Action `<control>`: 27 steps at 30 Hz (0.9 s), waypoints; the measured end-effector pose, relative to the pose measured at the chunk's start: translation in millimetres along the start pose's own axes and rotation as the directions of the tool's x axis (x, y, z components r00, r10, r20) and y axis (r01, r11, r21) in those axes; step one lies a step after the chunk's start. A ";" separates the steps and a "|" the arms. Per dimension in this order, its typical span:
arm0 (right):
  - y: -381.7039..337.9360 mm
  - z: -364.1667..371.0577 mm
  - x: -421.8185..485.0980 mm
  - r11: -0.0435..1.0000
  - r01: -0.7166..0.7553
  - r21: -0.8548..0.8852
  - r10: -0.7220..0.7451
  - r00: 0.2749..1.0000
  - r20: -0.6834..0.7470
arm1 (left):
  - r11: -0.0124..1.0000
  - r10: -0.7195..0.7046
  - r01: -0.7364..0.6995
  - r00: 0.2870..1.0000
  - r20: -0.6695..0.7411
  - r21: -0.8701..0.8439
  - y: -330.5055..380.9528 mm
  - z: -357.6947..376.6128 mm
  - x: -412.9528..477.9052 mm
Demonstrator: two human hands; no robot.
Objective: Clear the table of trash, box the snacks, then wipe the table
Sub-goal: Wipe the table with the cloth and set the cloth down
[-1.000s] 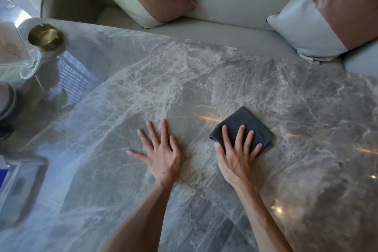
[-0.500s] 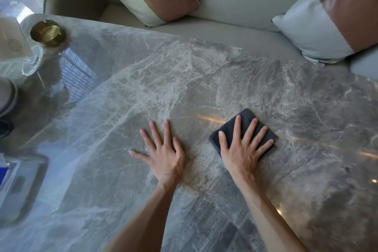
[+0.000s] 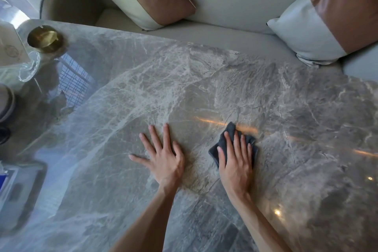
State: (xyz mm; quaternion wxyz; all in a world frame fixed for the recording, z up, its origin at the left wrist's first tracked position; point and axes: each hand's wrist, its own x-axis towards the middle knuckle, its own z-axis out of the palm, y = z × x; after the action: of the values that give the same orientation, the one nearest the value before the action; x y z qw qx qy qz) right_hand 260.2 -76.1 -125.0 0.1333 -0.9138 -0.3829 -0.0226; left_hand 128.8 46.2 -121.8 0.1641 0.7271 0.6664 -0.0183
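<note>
A folded dark grey cloth (image 3: 230, 131) lies on the glossy grey marble table (image 3: 204, 80), a little right of centre. My right hand (image 3: 235, 157) presses flat on the cloth with straight fingers and covers most of it; only its far corner and edges show. Just to the left, my left hand (image 3: 161, 155) rests flat on the bare marble with fingers spread, a short gap from the cloth.
A brass bowl (image 3: 44, 38) and a clear stand with a card (image 3: 12, 51) sit at the far left corner. A clear box (image 3: 18, 188) with something blue shows at the left edge. A beige sofa (image 3: 225, 2) with two cushions runs behind the table.
My right hand has slid the cloth a little toward me and to the left, and the cloth has bunched under the fingers. The left hand has stayed flat in place.
</note>
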 end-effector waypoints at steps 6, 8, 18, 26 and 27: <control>0.4 -16.7 -46.3 0.952 0.209 0.223 -0.228 0.972 0.062 | 1.000 0.004 -0.004 1.000 0.008 -0.003 1.4 -2.6 -0.9; 7.0 -26.1 -53.0 0.903 0.291 0.316 -0.325 0.944 0.060 | 1.000 0.007 -0.007 1.000 0.003 0.002 0.7 -1.9 -0.9; 154.5 -78.0 126.4 0.797 -0.334 0.503 0.352 0.934 0.061 | 1.000 0.009 -0.009 1.000 -0.014 0.009 0.7 1.4 -0.2; 133.4 -20.1 133.8 0.986 0.057 0.157 -0.055 0.998 -0.019 | 1.000 0.006 -0.006 0.999 -0.034 0.009 -0.6 5.7 0.4; 119.8 -18.9 120.4 0.983 0.084 0.166 -0.085 0.996 0.004 | 1.000 0.008 -0.008 0.999 -0.034 0.007 -0.5 5.0 0.2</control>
State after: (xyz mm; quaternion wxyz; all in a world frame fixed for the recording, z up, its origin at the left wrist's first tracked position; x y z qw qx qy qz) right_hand 430.9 -78.0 -116.6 0.2056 -0.8826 -0.4226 0.0088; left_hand 129.4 45.0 -126.6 0.1504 0.7306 0.6660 -0.0075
